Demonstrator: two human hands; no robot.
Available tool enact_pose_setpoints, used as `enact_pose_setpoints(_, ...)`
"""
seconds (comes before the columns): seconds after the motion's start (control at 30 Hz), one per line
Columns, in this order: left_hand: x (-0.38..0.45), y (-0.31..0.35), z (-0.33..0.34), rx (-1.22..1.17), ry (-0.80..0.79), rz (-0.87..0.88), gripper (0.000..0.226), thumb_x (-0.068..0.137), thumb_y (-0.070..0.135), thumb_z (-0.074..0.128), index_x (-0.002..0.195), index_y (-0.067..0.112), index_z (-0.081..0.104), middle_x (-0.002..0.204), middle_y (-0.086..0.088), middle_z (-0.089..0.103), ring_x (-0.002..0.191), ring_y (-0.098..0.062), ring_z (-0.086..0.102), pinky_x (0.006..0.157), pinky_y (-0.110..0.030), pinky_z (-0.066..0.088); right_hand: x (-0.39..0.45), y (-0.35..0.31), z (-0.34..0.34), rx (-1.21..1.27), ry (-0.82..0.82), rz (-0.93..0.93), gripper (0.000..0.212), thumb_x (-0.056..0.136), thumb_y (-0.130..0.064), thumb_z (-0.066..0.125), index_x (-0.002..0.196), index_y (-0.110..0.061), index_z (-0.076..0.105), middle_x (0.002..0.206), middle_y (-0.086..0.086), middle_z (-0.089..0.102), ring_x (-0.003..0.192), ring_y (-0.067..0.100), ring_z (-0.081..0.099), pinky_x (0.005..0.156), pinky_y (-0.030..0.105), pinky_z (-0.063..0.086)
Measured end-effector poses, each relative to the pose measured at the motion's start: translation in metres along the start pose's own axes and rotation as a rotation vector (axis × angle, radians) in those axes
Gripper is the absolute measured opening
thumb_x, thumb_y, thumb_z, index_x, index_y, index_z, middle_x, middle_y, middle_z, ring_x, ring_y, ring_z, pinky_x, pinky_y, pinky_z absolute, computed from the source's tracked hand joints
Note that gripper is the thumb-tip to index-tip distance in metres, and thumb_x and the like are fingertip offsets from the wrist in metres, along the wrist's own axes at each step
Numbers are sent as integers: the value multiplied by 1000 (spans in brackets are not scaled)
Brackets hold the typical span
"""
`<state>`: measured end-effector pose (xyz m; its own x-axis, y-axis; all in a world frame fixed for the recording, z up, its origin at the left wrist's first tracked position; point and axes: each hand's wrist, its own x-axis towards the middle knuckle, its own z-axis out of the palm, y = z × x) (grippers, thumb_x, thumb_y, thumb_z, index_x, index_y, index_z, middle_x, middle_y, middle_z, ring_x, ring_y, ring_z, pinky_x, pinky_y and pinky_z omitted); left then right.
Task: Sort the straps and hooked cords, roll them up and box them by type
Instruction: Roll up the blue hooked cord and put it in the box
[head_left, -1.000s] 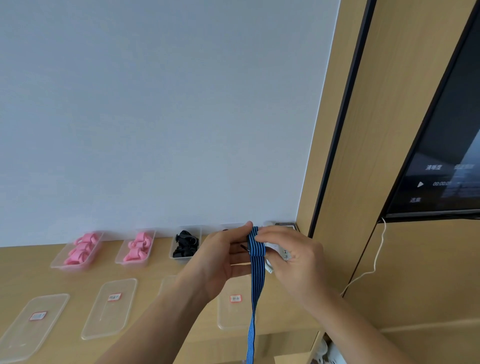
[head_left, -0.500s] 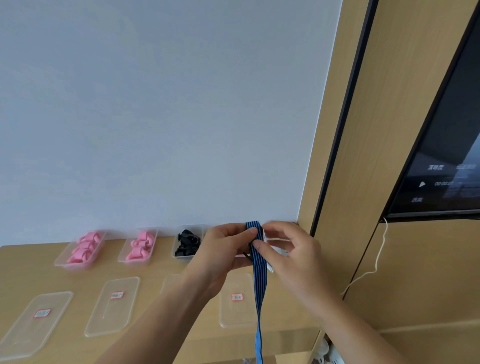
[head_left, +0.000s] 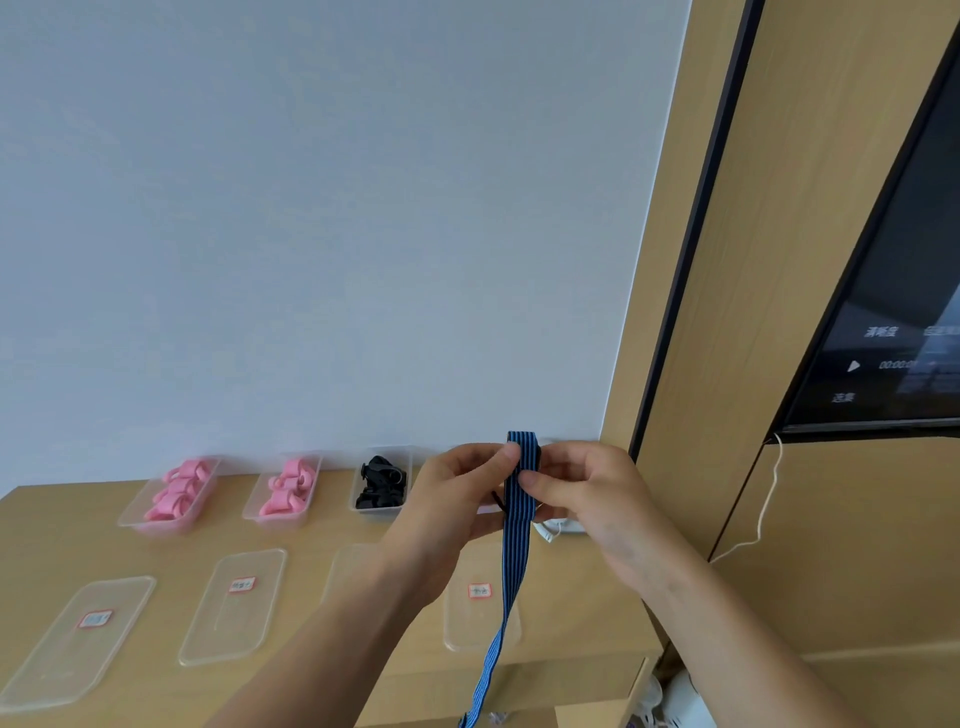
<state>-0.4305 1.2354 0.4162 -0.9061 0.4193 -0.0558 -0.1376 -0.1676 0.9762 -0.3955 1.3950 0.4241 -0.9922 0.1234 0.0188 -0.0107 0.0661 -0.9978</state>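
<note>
A blue striped strap (head_left: 521, 483) is held up above the right end of a wooden table (head_left: 31, 525), its top folded over, pinched by the left hand (head_left: 457, 499) and the right hand (head_left: 587, 493), the tail hanging past the table edge. Behind stand two trays of pink rolls (head_left: 179, 493) and one of black cords (head_left: 381, 486), against a pale wall (head_left: 311, 208). Four clear lids (head_left: 236, 605) bear red-edged labels, unreadable; a dark screen (head_left: 893, 332) on a wood panel shows a play arrow and "00:00".

A plain office-like room is showing: a light wooden desk (head_left: 322, 530) is standing against a bare pale wall (head_left: 311, 208), wood panelling (head_left: 831, 545) is running alongside, and a mounted dark screen (head_left: 893, 338) is displaying playback controls.
</note>
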Motion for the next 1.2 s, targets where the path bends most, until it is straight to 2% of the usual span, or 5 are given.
enact_pose_setpoints(0.2,-2,-4,3,13,13,-67,48,106,43,48,114,2,73,104,-15,78,104,-29,75,101,-50,54,2,-3,0,116,62,-23,15,87,0,72,101,-2,74,91,12,77,83,23,74,66,26,57)
enact_pose_setpoints(0.4,-2,1,3,53,30,-55,48,102,45,53,107,3,76,97,-13,79,85,-22,74,89,-42,60,4,-5,0,146,115,-92,13,84,0,75,97,-3,74,87,10,78,77,19,74,65,27,58)
enact_pose_setpoints(0.63,-6,1,9,32,53,-71,48,100,47,56,96,7,81,90,-16,77,83,-29,74,92,-52,59,5,-8,0,134,188,-188,15,83,0,77,95,-8,75,86,5,78,80,18,74,66,21,55)
enact_pose_setpoints(0.9,-6,6,11,31,76,-135,56,98,53,55,105,0,74,96,-20,78,96,-38,75,96,-53,58,3,-1,3,-113,270,-401,26,80,1,79,94,-20,73,88,-9,77,85,10,73,77,25,56)
enact_pose_setpoints(1.2,-3,15,3,-45,50,-143,42,97,44,62,90,7,83,100,-18,77,91,-33,75,97,-50,57,-2,16,5,-447,364,-835,28,70,6,76,94,-9,75,89,-7,74,85,3,69,77,17,54)
